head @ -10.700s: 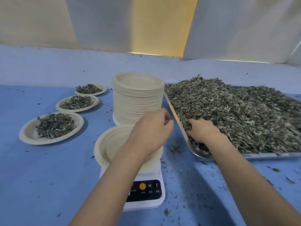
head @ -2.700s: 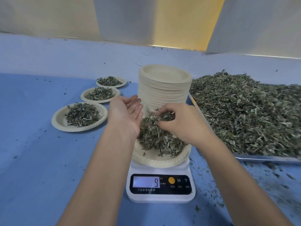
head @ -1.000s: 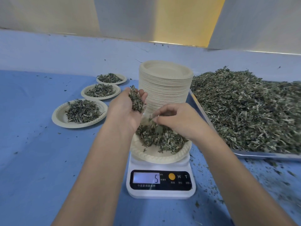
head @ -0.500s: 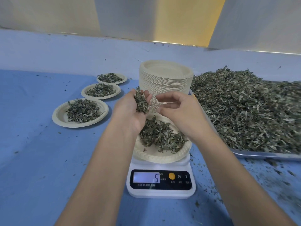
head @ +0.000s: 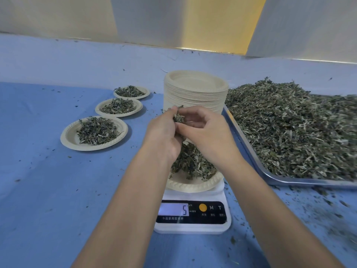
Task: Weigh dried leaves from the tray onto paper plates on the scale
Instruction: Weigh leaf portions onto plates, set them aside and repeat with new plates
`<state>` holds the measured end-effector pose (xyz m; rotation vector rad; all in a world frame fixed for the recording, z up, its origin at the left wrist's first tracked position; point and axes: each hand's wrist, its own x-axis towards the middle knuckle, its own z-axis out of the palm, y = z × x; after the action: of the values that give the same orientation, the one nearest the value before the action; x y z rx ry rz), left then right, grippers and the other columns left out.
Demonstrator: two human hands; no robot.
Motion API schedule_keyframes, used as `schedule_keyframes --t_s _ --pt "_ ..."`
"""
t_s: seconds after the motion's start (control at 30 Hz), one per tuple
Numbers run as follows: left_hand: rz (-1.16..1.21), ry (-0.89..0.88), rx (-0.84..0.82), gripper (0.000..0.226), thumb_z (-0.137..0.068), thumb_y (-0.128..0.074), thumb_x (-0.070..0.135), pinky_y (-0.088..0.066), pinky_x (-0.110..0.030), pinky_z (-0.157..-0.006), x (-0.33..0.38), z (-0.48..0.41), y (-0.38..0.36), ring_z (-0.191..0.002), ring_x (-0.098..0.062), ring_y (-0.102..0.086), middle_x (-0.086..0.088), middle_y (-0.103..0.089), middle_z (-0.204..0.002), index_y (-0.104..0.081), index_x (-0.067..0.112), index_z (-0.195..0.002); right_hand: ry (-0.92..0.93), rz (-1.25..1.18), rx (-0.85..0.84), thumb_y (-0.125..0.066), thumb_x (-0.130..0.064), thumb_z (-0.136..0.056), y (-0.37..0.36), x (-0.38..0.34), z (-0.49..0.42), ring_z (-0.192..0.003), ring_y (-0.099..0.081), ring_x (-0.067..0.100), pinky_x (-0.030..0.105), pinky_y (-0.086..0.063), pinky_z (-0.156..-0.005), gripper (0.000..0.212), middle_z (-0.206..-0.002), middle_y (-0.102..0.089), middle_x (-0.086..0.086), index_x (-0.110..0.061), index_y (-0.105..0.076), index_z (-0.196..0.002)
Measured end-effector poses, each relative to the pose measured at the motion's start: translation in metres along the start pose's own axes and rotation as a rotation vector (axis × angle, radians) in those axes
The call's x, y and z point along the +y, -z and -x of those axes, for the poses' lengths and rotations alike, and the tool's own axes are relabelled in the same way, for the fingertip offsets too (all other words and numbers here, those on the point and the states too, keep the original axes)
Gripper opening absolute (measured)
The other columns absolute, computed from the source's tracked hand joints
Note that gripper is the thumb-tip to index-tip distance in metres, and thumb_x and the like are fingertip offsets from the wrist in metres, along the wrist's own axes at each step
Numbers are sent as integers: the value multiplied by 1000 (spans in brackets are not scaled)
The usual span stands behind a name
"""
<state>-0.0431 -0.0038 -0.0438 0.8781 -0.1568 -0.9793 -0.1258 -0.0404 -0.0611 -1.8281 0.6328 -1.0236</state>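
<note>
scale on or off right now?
On. The scale's display is lit and reads 5, with a paper plate of dried leaves resting on its platform.

both forearms (head: 135, 190) bare, as are left grip (head: 162, 138) and right grip (head: 207, 138).

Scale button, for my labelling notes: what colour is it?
The button is orange; head view.

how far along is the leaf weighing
Done: three round beige paper plates of dried leaves sit left on the blue table. In hand: a fourth plate on the white digital scale reads 5; left grip and right grip hold a leaf clump above it. Left: tall plate stack, heaped metal tray.
</note>
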Motion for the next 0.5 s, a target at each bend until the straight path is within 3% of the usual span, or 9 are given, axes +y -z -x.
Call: schedule_keyframes --t_s 0.1,0.17,0.33,0.4,0.5 --pt "40 9 -49 20 -98 -45 12 -53 -29 -68 -2 2 -2 -70 -18 -58 -8 -57 -77 -55 5 -82 -15 -32 49 -78 -10 -74 -1 0 0 -78 -65 2 20 -54 -78 20 -82 -70 -9 -22 -69 -88" --pt "53 8 -78 22 -99 -43 12 -52 -32 -78 -3 1 -2 -75 -20 -57 -9 -56 -78 -54 4 -82 -9 -28 66 -77 -6 -74 0 1 0 -77 -66 5 23 -55 -76 18 -80 -71 -6 -20 -69 -83" --pt "98 68 -69 34 -101 -40 18 -51 -38 -92 -1 0 1 -111 -27 -60 -19 -60 -123 -52 -5 -123 14 -62 103 -75 0 -73 3 1 -3 -70 -64 2 24 -55 -75 25 -70 -69 -12 -24 -68 -71" --pt "145 79 -56 37 -102 -36 19 -53 -35 -82 3 1 2 -101 -26 -62 -19 -60 -122 -49 -5 -126 -2 -116 110 -74 2 -73 4 1 -3 -69 -64 3 22 -54 -72 23 -68 -69 -11 -21 -69 -72" --pt "218 65 -40 34 -103 -34 20 -56 -27 -55 8 2 4 -76 -20 -61 -15 -65 -97 -50 -3 -121 -22 -142 120 -74 0 -74 8 0 -4 -70 -64 7 21 -53 -69 22 -68 -68 -7 -21 -69 -73"
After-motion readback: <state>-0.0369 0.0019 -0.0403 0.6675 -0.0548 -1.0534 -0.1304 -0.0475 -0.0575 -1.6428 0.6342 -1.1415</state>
